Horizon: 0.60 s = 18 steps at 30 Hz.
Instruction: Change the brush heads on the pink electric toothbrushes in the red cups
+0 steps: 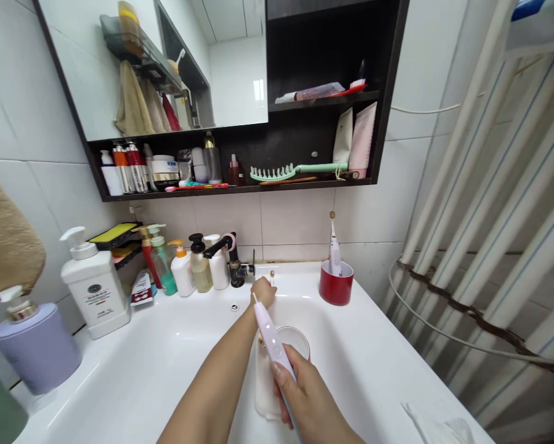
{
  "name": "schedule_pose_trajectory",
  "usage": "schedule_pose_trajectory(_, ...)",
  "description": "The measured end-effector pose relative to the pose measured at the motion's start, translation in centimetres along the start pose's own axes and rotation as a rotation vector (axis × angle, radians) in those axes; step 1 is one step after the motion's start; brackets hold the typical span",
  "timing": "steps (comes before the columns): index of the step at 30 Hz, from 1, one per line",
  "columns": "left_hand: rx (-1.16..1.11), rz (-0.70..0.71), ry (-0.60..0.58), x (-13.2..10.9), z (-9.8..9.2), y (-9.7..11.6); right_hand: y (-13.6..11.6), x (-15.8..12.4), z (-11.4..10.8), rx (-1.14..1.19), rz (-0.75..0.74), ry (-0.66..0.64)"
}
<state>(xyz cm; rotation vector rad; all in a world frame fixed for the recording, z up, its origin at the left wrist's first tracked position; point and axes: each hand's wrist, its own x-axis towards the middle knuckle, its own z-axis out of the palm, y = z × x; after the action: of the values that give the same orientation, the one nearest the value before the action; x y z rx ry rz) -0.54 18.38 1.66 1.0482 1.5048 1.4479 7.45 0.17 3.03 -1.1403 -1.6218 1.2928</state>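
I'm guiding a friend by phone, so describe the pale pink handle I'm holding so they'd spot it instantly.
Find the white sink below the dark cabinet. Over it, the right hand grips the pale pink handle. It ends in a thin pin with no brush head, unlike the toothbrush standing in the red cup.

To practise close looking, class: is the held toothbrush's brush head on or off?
Off: the toothbrush in the right hand ends in a thin bare tip, with no bristles showing.

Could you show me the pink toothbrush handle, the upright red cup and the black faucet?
Pink toothbrush handle (pixel 270 336): head view, upper body.
Upright red cup (pixel 335 288): head view, outer wall.
Black faucet (pixel 235 271): head view, upright body.
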Motion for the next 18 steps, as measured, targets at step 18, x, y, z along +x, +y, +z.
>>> schedule_pose_trajectory(18,0.350,0.093,0.029,1.5,-1.6,-2.0,0.4,0.2,-0.3,0.011,0.020,-0.007)
